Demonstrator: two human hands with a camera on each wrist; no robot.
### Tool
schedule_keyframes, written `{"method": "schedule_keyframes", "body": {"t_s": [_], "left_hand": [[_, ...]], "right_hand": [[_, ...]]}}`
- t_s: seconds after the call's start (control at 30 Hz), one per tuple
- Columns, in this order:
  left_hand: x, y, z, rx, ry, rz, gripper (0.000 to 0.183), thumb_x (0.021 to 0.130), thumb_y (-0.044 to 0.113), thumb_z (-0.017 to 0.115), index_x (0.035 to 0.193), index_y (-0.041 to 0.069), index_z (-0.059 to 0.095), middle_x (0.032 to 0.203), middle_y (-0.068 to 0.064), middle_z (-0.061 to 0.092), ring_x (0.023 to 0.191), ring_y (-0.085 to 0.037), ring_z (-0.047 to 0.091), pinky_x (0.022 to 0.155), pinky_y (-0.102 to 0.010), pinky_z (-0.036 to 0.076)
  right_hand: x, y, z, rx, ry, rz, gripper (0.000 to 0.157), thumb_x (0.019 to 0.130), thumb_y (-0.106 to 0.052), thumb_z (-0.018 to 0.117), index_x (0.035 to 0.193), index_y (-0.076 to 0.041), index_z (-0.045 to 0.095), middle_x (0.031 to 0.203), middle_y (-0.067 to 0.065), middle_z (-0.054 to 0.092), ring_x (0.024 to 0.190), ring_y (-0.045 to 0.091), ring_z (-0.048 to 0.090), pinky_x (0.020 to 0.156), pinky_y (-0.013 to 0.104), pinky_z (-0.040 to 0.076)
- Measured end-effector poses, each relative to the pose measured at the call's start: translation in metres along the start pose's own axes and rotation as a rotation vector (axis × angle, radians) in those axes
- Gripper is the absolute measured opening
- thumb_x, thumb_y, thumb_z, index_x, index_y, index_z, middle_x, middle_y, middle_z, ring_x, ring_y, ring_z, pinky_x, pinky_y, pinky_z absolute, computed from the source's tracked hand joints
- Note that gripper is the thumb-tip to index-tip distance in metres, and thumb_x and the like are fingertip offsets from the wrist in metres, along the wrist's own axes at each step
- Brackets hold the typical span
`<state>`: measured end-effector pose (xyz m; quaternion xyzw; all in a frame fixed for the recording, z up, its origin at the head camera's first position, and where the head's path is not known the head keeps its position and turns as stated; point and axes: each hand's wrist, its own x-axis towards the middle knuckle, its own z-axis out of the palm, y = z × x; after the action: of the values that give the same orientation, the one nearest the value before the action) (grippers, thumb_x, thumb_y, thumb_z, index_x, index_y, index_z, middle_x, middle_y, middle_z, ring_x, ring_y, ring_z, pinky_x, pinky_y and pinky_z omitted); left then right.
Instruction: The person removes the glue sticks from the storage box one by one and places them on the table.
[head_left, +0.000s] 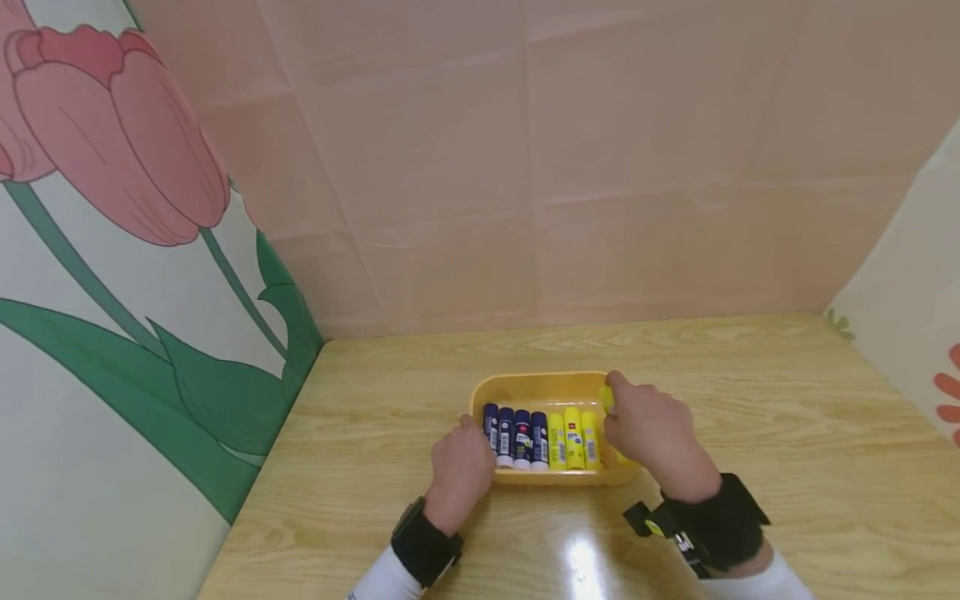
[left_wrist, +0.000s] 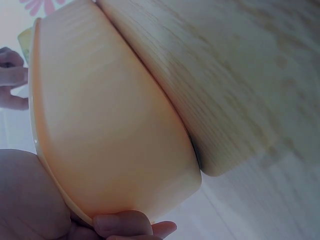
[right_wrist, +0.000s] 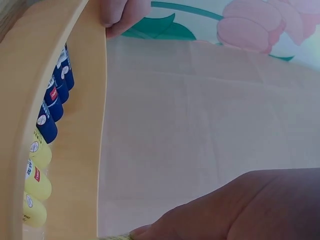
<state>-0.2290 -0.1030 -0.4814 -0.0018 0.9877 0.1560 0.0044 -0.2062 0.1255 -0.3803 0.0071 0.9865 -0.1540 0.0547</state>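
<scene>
A yellow-orange plastic tray [head_left: 551, 477] sits on the wooden table. Inside it, several navy glue sticks [head_left: 522, 439] with white ends lie side by side at the left, and three yellow glue sticks [head_left: 574, 439] lie beside them. My left hand [head_left: 463, 462] grips the tray's left end, its fingers curled over the rim, as the left wrist view shows. At the tray's right end, my right hand [head_left: 656, 429] holds another yellow glue stick [head_left: 607, 399], mostly covered by the fingers. In the right wrist view only a sliver of it shows under the thumb [right_wrist: 170, 225].
Wood-grain table [head_left: 360, 417] surrounds the tray. A plain pinkish sheet [head_left: 525, 167] hangs behind it, a tulip-printed panel [head_left: 112, 133] stands at the left and a pale panel [head_left: 922, 275] at the right. Both wrists wear black straps [head_left: 427, 542].
</scene>
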Motion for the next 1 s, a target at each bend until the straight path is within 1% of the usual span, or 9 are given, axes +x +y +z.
{"method": "schedule_keyframes", "body": {"t_s": [0.07,0.3,0.33,0.43,0.63,0.8,1.0], "left_hand": [[-0.0002,-0.0006,0.0000,-0.007,0.005,0.002,0.025,0.098,0.019,0.057,0.109,-0.004,0.057,0.069,-0.007,0.051,0.055,-0.018,0.050,0.047,-0.029,0.043],[-0.0006,-0.0024,0.0009,0.064,0.109,0.052,0.022,0.093,0.016,0.059,0.102,-0.004,0.058,0.066,-0.009,0.056,0.056,-0.021,0.058,0.048,-0.035,0.048],[-0.0007,-0.0024,0.0010,0.063,0.112,0.052,0.022,0.093,0.016,0.059,0.102,-0.004,0.058,0.065,-0.009,0.056,0.056,-0.021,0.058,0.048,-0.035,0.048],[0.0001,-0.0027,0.0017,0.059,0.104,0.046,0.022,0.094,0.017,0.059,0.103,-0.004,0.058,0.066,-0.008,0.055,0.055,-0.021,0.057,0.047,-0.035,0.047],[0.0006,-0.0016,0.0007,0.037,0.050,0.018,0.023,0.096,0.019,0.058,0.103,-0.003,0.057,0.066,-0.007,0.051,0.055,-0.018,0.053,0.048,-0.032,0.046],[-0.0002,-0.0019,0.0004,0.036,0.041,0.016,0.024,0.097,0.019,0.057,0.106,-0.004,0.057,0.067,-0.007,0.051,0.055,-0.018,0.052,0.047,-0.031,0.045],[0.0004,-0.0015,0.0001,0.026,0.050,0.016,0.024,0.097,0.019,0.058,0.106,-0.004,0.057,0.066,-0.007,0.051,0.054,-0.017,0.052,0.047,-0.031,0.045]], "right_hand": [[-0.0004,0.0005,-0.0001,-0.006,0.006,-0.002,0.053,0.086,-0.010,0.058,0.136,0.003,0.047,0.081,0.012,0.059,0.060,0.024,0.048,0.048,0.033,0.035],[-0.0009,0.0019,-0.0010,-0.004,0.005,0.003,0.053,0.087,-0.011,0.060,0.137,0.002,0.047,0.081,0.011,0.058,0.061,0.024,0.048,0.048,0.033,0.034],[-0.0009,0.0021,-0.0011,-0.001,0.003,0.004,0.053,0.087,-0.012,0.060,0.137,0.002,0.047,0.081,0.011,0.058,0.061,0.024,0.048,0.048,0.033,0.034],[-0.0006,0.0028,-0.0017,0.001,0.007,0.003,0.054,0.088,-0.013,0.061,0.137,0.002,0.047,0.083,0.011,0.059,0.061,0.024,0.048,0.049,0.033,0.035],[-0.0011,0.0040,-0.0030,-0.001,0.020,-0.010,0.053,0.087,-0.014,0.062,0.137,0.001,0.048,0.085,0.013,0.061,0.062,0.025,0.049,0.048,0.034,0.035],[-0.0009,0.0036,-0.0041,0.003,0.019,-0.014,0.053,0.088,-0.014,0.062,0.137,0.000,0.048,0.085,0.013,0.061,0.060,0.024,0.048,0.047,0.034,0.035],[-0.0017,0.0029,-0.0055,0.013,0.021,-0.015,0.053,0.088,-0.014,0.062,0.137,0.000,0.048,0.084,0.012,0.059,0.059,0.024,0.048,0.047,0.033,0.034]]}}
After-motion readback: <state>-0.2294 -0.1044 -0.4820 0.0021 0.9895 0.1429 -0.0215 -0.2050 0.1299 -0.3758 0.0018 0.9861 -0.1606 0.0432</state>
